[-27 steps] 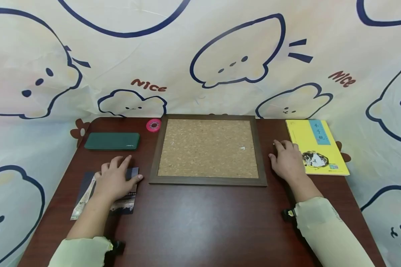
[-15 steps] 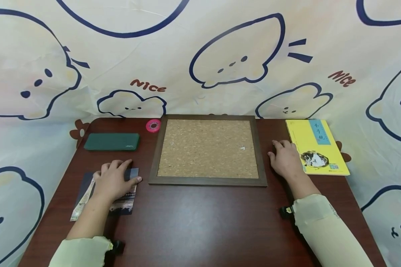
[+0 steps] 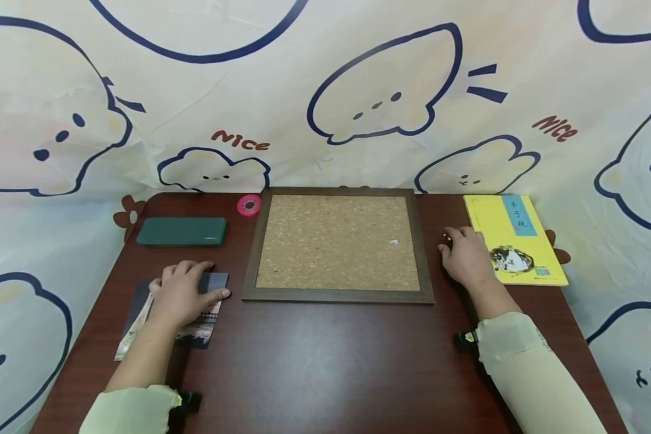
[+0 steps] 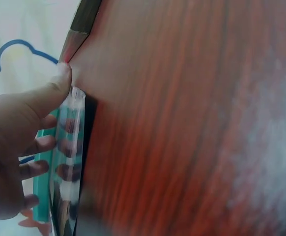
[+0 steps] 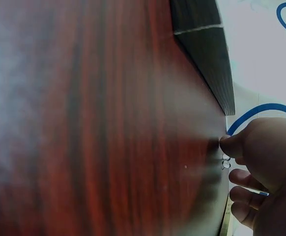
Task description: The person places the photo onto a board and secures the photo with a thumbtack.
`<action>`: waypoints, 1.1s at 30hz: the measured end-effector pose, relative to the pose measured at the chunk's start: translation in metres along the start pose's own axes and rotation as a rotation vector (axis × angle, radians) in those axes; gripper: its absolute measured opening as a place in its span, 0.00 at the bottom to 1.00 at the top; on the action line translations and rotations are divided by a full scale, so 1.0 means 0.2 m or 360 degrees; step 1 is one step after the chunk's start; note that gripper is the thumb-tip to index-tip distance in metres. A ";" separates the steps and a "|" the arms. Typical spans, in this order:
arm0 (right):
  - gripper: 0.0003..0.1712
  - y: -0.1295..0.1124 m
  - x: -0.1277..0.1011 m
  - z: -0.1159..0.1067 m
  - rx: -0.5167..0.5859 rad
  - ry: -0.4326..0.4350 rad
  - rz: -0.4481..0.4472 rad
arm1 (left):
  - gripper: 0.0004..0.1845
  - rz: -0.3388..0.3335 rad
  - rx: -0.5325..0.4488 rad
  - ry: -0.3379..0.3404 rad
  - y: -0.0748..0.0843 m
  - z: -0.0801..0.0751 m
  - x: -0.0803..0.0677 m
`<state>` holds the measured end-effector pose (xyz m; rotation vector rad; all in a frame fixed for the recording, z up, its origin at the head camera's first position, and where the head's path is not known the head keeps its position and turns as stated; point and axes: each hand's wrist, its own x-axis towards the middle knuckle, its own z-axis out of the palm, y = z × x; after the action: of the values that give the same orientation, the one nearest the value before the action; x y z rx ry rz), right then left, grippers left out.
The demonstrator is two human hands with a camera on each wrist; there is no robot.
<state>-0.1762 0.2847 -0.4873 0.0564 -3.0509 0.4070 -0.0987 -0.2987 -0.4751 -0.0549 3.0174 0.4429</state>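
1. The table [image 3: 325,361] fills the lower half of the frame; its surface is dark red-brown wood grain, smooth and a little shiny.
2. The cork board [image 3: 337,242] lies flat in the centre, rough brown cork inside a dark wooden frame.
3. The yellow book [image 3: 521,229] lies at the right edge, thin and flat.
4. The left hand [image 3: 181,294] rests at lower left on a stack of photo cards [image 3: 208,313]; thumb and curled fingers grasp the glossy top card, probably to separate it.
5. The right hand [image 3: 466,256] sits between board and book, its fingertips pinching small pins [image 5: 226,162] on the table.
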 end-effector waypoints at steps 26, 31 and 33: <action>0.14 0.01 0.05 -0.01 0.0088 -0.0073 0.0108 | 0.60 -0.0139 -0.0028 -0.0062 -0.09 -0.06 -0.03; 0.14 0.01 0.04 -0.01 0.0094 -0.0065 0.0108 | 0.59 -0.0160 -0.0063 -0.0067 -0.09 -0.06 -0.02; 0.13 0.01 0.04 -0.01 0.0094 -0.0056 0.0109 | 0.58 -0.0158 -0.0086 -0.0080 -0.08 -0.05 -0.01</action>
<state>-0.1843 0.2865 -0.4862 -0.0385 -3.0823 0.5056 -0.0965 -0.3175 -0.4695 -0.1938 2.9370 0.5084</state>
